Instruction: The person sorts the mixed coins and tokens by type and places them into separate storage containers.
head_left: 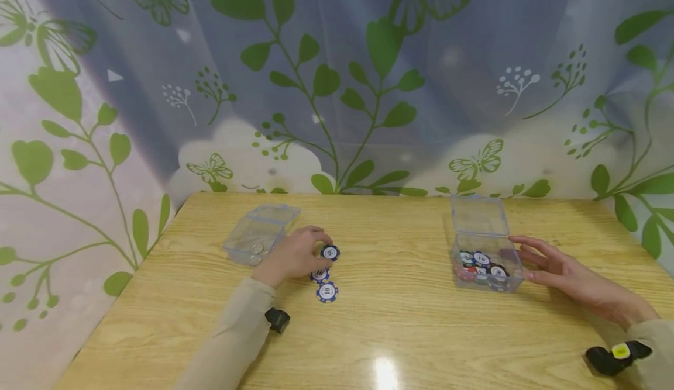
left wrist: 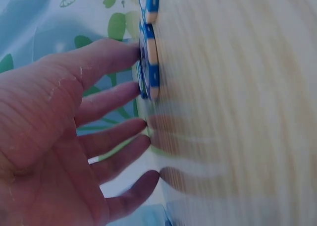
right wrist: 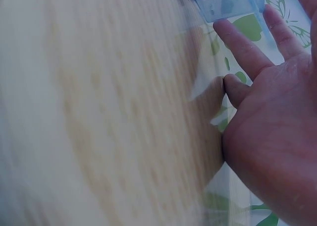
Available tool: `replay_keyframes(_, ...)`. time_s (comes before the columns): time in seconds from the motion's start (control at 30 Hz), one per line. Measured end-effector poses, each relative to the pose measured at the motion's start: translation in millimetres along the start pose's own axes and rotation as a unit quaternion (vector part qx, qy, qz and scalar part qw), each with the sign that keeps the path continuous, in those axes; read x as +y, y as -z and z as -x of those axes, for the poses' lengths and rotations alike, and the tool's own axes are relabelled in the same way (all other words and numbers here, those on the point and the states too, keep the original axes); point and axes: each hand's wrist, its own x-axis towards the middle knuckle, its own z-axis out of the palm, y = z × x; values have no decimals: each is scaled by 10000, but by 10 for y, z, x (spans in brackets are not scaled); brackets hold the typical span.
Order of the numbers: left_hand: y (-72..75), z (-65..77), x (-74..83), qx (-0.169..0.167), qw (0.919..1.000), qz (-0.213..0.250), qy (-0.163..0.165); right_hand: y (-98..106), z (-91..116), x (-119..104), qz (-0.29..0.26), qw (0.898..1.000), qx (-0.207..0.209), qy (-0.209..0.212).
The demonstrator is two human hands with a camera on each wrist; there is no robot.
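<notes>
Three blue-and-white poker chips lie in a short column on the table: a far chip [head_left: 330, 253], a middle chip [head_left: 319, 275] partly hidden by the thumb, and a near chip [head_left: 327, 292]. Over the far two reaches my left hand [head_left: 296, 255]; in the left wrist view its thumb touches a chip [left wrist: 150, 62], and the spread fingertips meet the tabletop. My right hand [head_left: 571, 274] rests beside a clear plastic box [head_left: 508, 244], fingertips against its right side. Several mixed poker chips [head_left: 481, 259] lie inside that box, whose lid stands raised.
Left of the left hand is another clear box [head_left: 239, 256] with its lid back, holding a few silvery round pieces [head_left: 257, 249]. The wooden table [head_left: 389, 320] ends at a leaf-and-butterfly curtain [head_left: 337, 115] behind.
</notes>
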Motion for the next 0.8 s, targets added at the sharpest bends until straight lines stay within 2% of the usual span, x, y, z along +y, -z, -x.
replay_keyframes(0.37, -14, -52, 94, 81, 9979, 119, 637, -10, -3, 6, -12, 10000, 2, 82)
replay_keyframes(0.8, -16, -58, 137, 130, 9987, 325, 364, -3, -6, -5, -85, 9999, -7, 61)
